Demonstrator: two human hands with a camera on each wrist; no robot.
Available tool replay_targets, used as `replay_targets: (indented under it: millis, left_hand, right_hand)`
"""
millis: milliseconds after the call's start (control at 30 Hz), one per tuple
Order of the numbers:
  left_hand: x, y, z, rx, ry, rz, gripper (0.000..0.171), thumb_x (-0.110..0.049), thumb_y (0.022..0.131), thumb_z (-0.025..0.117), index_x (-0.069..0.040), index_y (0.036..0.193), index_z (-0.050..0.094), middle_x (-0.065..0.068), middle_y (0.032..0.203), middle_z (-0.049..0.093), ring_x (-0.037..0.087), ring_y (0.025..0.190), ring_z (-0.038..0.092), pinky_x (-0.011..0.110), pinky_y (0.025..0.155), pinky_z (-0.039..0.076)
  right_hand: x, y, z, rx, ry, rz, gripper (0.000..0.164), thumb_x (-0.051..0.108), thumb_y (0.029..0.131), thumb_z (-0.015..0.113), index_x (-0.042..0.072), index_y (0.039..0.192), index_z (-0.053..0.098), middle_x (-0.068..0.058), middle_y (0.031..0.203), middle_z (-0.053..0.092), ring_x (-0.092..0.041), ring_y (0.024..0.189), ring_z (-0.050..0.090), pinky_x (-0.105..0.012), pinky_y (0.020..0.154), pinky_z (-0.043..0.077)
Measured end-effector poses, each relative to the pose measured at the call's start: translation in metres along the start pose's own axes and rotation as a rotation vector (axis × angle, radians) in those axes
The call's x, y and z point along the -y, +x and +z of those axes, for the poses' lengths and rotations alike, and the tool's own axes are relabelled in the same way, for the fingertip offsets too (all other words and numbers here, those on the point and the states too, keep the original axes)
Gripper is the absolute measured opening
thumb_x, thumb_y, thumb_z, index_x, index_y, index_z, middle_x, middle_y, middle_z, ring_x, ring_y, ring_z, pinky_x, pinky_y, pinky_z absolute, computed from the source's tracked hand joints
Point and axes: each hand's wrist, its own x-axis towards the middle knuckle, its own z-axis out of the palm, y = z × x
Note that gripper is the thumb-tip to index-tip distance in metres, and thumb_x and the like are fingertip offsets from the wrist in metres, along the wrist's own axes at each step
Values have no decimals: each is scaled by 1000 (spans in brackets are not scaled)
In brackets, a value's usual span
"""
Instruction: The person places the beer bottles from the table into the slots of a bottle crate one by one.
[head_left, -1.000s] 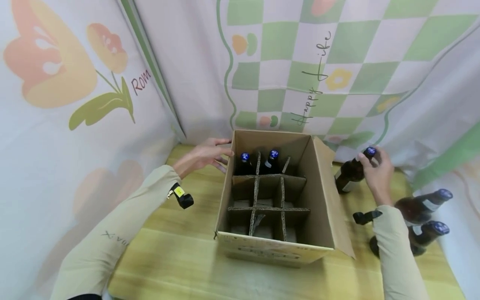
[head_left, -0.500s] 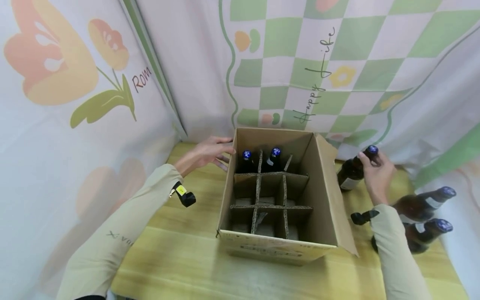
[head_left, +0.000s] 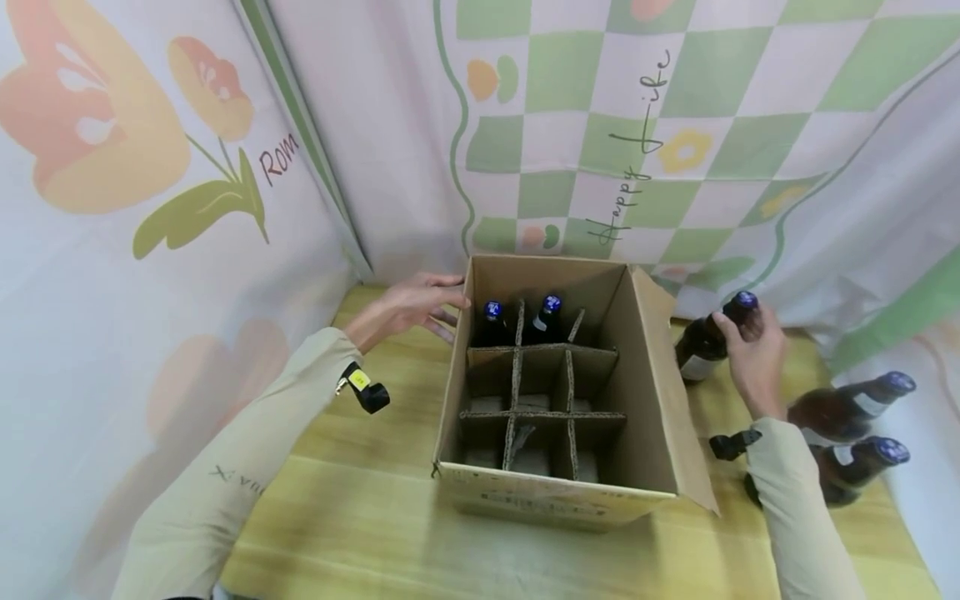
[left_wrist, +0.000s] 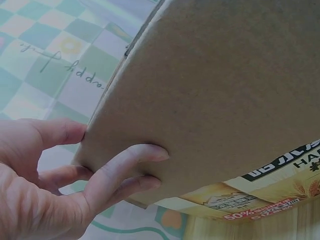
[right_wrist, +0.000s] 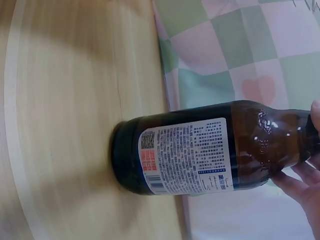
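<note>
My right hand (head_left: 756, 358) grips a brown beer bottle (head_left: 701, 348) by its neck, below the blue cap. The bottle stands right of the cardboard box (head_left: 652, 400); in the right wrist view its white printed label (right_wrist: 187, 157) faces the camera, and its base is at the wooden table. Across the box, my left hand (head_left: 412, 307) rests its spread fingers against the left side near the back corner. The left wrist view shows those fingertips (left_wrist: 159, 151) on the plain cardboard wall. Inside the box, two blue-capped bottles, one left (head_left: 492, 323) and one right (head_left: 547, 321), occupy back-row compartments.
Two more brown bottles, one behind (head_left: 843, 412) and one in front (head_left: 855, 471), stand right of my right forearm. Cardboard dividers (head_left: 542, 414) split the box into compartments. A side flap (head_left: 678, 400) leans outward on the right. Printed curtains (head_left: 570, 150) border the wooden table (head_left: 360, 492).
The view has shifted slightly. My right hand still grips the bottle by the neck, and its wrist has turned a little. My left hand stays on the box.
</note>
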Motion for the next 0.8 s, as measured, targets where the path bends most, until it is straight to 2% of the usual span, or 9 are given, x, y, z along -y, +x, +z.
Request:
replay_targets:
  millis: [67, 167, 300, 400, 533, 667, 800]
  left_hand:
    - [-1, 0, -1, -2, 2, -3, 75, -6, 102, 62, -8, 166, 24, 23, 162, 42, 43, 128, 59, 41, 85, 68]
    - [-1, 0, -1, -5, -5, -1, 75, -6, 102, 62, -8, 166, 24, 23, 162, 42, 42, 124, 62, 40, 84, 68]
    - [0, 0, -1, -5, -10, -2, 75, -6, 102, 62, -8, 166, 24, 23, 162, 42, 41, 122, 62, 40, 83, 68]
    - [1, -1, -2, -6, -5, -4, 74, -7, 103, 62, -8, 166, 23, 23, 163, 41, 42, 124, 60, 39, 83, 68]
    - [0, -3, -4, -17, 3, 5, 74, -7, 103, 61, -8, 166, 23, 23, 163, 41, 41, 124, 61, 40, 84, 68]
    - [0, -3, -3, -15, 5, 18, 74, -7, 103, 62, -7, 166, 24, 21, 164, 40, 41, 122, 62, 41, 85, 68]
    - [-1, 0, 0, -8, 0, 18, 74, -6, 102, 63, -7, 165, 25, 21, 164, 40, 41, 123, 63, 42, 85, 68]
  right_hand:
    - [1, 1, 1, -20, 25, 18, 53, 30, 99, 74, 18, 148, 57, -16, 145, 63, -11, 126, 62, -26, 114, 51]
    - [1, 0, 3, -44, 88, 28, 51, 27, 98, 75, 18, 146, 60, -9, 142, 65, -6, 122, 62, -21, 112, 51]
    - [9, -9, 7, -88, 167, -16, 42, 18, 98, 75, 9, 138, 67, 4, 125, 71, -1, 108, 65, -10, 97, 55]
    - [18, -14, 12, -116, 204, -51, 34, 12, 97, 75, 4, 130, 72, 9, 114, 72, 2, 98, 66, -7, 88, 55]
    - [24, -10, 15, -93, 211, -51, 33, 11, 97, 75, 2, 129, 71, 11, 112, 71, 4, 96, 65, -6, 88, 55]
    - [23, -3, 11, -62, 199, -23, 37, 9, 96, 76, -2, 130, 68, 19, 104, 68, 5, 94, 64, -4, 88, 54]
    - [21, 1, 6, -72, 230, 1, 37, 8, 95, 77, -5, 128, 69, 23, 97, 68, 4, 90, 66, -3, 85, 54]
